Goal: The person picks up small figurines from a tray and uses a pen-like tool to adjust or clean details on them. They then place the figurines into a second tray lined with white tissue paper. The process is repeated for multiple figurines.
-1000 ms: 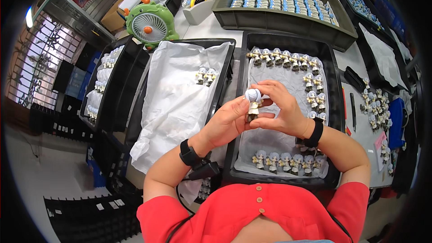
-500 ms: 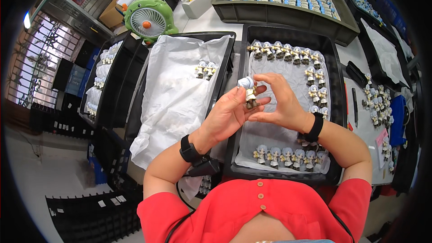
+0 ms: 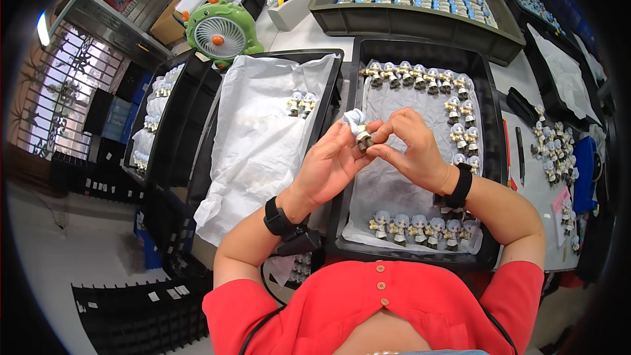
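Note:
A small figurine [image 3: 355, 120] with pale blue-white hair, a white and gold outfit and dark feet is tilted between my hands, above the gap between two trays. My left hand [image 3: 330, 163] grips it at the head and side, palm turned up. My right hand [image 3: 413, 144] closes thumb and forefinger on its lower part near the feet; the exact contact is partly hidden by the fingers. Below my right hand lies a black tray [image 3: 420, 48] lined with white paper, with similar figurines [image 3: 419, 227] along its edges. To the left, a paper-lined tray [image 3: 256, 118] holds two figurines [image 3: 302, 104].
A green fan [image 3: 223, 33] stands at the back left. Behind the trays sits an olive crate [image 3: 414, 24] with rows of figurines. On the right are a black pen [image 3: 519, 158], more figurines [image 3: 555, 151] and a blue pouch [image 3: 584, 164]. Another tray [image 3: 174, 118] leans at far left.
My right thumb and forefinger have moved from spread apart to closed on the figurine's lower part. The figurine has tilted, and my left hand has shifted slightly.

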The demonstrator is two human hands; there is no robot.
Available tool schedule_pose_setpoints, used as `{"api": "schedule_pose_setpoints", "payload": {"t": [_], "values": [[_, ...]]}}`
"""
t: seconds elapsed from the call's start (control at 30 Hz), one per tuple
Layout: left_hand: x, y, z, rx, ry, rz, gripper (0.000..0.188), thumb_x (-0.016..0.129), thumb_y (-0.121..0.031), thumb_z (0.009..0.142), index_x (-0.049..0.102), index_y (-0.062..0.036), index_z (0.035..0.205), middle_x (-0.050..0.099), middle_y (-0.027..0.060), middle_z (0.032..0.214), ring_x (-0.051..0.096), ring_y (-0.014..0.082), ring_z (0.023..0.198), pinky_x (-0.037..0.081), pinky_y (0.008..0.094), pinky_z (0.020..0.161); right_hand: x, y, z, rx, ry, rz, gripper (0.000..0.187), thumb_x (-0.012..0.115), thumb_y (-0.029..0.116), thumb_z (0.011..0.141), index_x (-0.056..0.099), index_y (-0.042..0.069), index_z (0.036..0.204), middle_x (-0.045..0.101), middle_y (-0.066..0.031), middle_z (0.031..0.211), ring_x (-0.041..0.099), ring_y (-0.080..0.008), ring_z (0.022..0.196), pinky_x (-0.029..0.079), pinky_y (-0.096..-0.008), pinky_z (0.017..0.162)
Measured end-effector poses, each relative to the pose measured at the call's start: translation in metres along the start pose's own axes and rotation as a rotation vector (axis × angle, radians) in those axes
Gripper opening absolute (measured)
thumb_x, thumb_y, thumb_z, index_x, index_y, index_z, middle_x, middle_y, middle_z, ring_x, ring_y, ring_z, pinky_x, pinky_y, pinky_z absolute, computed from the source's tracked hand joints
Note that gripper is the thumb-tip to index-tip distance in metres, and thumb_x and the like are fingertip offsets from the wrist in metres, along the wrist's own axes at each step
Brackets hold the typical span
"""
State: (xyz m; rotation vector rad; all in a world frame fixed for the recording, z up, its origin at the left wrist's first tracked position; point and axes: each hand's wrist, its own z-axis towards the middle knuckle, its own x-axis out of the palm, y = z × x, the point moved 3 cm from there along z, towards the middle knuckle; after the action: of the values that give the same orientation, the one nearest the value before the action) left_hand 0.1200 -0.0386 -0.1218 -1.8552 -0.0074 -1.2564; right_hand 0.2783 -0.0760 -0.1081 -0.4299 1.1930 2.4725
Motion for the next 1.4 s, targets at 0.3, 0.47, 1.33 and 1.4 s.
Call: {"api": "schedule_pose_setpoints", "payload": {"t": [0.3, 0.47, 1.33, 1.4], "values": [[-0.001, -0.001, -0.001, 0.104, -0.094, 0.117, 0.035, 0.052, -0.016, 0.093, 0.038, -0.0098, 0.125, 0.051, 0.0103, 0.122, 0.052, 0.0191, 0.113, 0.042, 0.035, 0.097, -0.005, -0.002, 0.001, 0.063, -0.003, 0.065, 0.013, 0.071, 0.013, 0.075, 0.06, 0.006, 0.078, 0.062, -0.0034, 0.08, 0.052, -0.0215, 0.08, 0.043, -0.0325, 0.072], [-0.002, -0.003, -0.001, 0.105, -0.134, 0.134, 0.04, 0.057, -0.013, 0.09, 0.037, -0.0104, 0.124, 0.056, 0.008, 0.114, 0.055, 0.0168, 0.106, 0.044, 0.0335, 0.091, -0.001, -0.004, -0.001, 0.045, 0.032, 0.045, 0.013, 0.071, 0.013, 0.075, 0.061, 0.006, 0.078, 0.06, -0.0038, 0.077, 0.052, -0.022, 0.08, 0.042, -0.0328, 0.072], [0.012, -0.004, -0.006, 0.409, -0.185, 0.685, 0.03, 0.062, -0.005, 0.085, 0.046, -0.0044, 0.111, 0.055, 0.0052, 0.102, 0.057, 0.0111, 0.091, 0.048, 0.0241, 0.078, 0.004, -0.007, -0.003, 0.258, 0.123, 0.291, 0.051, 0.069, 0.02, 0.081, 0.043, 0.007, 0.122, 0.065, -0.0059, 0.082, 0.062, -0.018, 0.083, 0.041, -0.0341, 0.088], [0.009, -0.004, -0.008, 0.394, -0.194, 0.705, 0.028, 0.062, -0.005, 0.085, 0.047, -0.0044, 0.109, 0.057, 0.0048, 0.101, 0.058, 0.0102, 0.089, 0.048, 0.0229, 0.075, 0.004, -0.005, -0.005, 0.305, 0.158, 0.315, 0.05, 0.068, 0.019, 0.081, 0.043, 0.007, 0.123, 0.065, -0.0058, 0.082, 0.062, -0.0178, 0.085, 0.042, -0.0335, 0.087]]}}
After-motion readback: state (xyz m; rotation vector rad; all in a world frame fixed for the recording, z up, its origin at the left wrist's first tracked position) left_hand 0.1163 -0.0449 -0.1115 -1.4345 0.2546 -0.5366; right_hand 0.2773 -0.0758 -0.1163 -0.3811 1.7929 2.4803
